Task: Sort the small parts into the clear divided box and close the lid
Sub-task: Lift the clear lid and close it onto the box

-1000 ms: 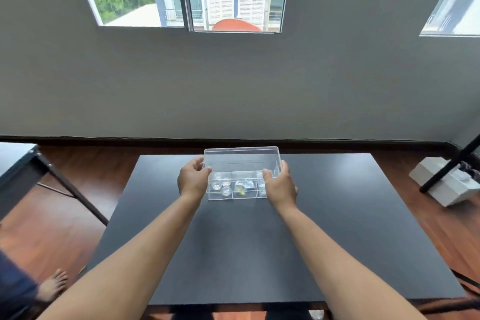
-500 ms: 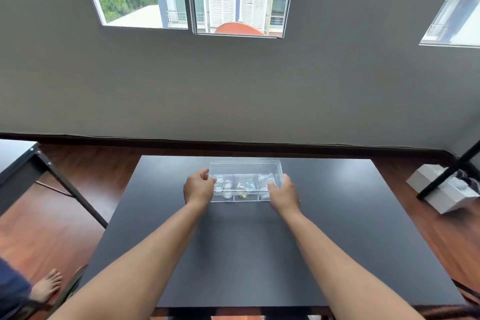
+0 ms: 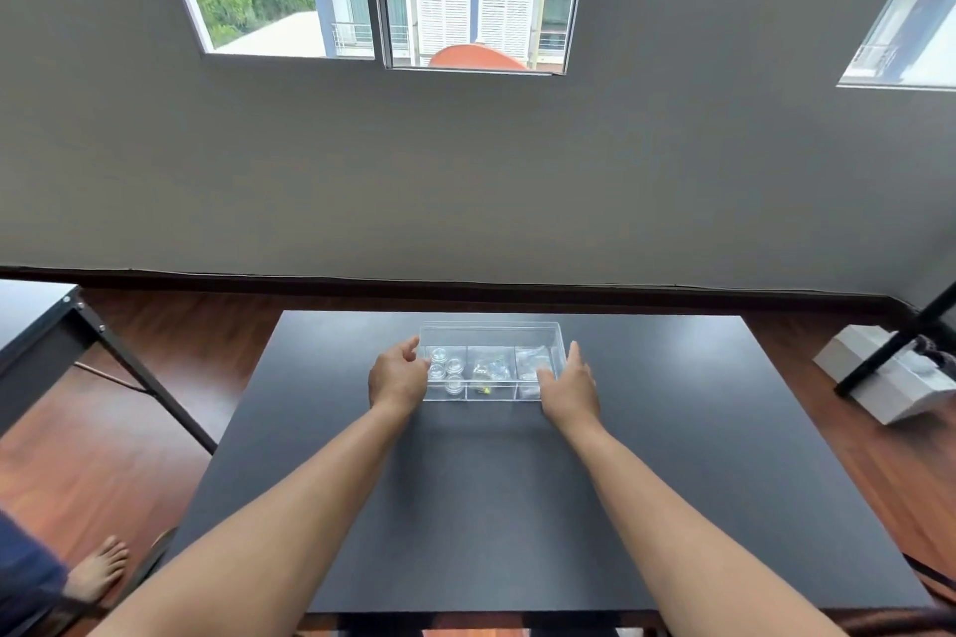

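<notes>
the clear divided plastic box sits on the matte black table, toward its far edge, lid down as far as i can tell. inside are small round clear parts in the left compartment, mixed bits in the middle, more on the right. my left hand sits at the box's left end, fingers loosely spread, clamping nothing. my right hand is at the right end, open too. it looks light, stiff and slick, so i'd grip both short ends, gently.
</notes>
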A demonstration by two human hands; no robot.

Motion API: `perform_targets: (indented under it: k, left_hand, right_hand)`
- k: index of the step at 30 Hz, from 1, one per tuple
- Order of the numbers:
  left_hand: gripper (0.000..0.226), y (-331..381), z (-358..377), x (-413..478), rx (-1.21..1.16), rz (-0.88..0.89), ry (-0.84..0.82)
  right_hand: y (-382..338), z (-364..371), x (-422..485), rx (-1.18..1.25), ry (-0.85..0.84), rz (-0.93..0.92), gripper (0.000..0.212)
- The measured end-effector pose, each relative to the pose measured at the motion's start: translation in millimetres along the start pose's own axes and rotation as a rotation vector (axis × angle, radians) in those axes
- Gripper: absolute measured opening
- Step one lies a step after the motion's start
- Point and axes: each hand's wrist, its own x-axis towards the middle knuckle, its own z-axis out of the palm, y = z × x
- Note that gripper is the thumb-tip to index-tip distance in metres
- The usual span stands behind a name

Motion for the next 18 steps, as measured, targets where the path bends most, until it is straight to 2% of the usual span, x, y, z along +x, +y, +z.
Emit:
perform_targets:
  k: [3, 8, 18]
  left_hand:
    - [0.045, -0.8, 1.3, -2.7, 0.013, 0.024, -0.032]
    - [0.041, 0.7, -0.1, -3.3, 0.082, 0.079, -0.088]
    - [0.047, -6.5, -0.8, -0.9, 0.016, 0.064, -0.092]
  right_hand:
    - [2.3, -0.1, -1.2, -0.008, -0.014, -0.022, 0.061]
    - [0.9, -6.7, 2.2, -0.037, -0.035, -0.046, 0.042]
    - [6.8, -2.3, -1.1, -0.047, -0.014, -0.046, 0.046]
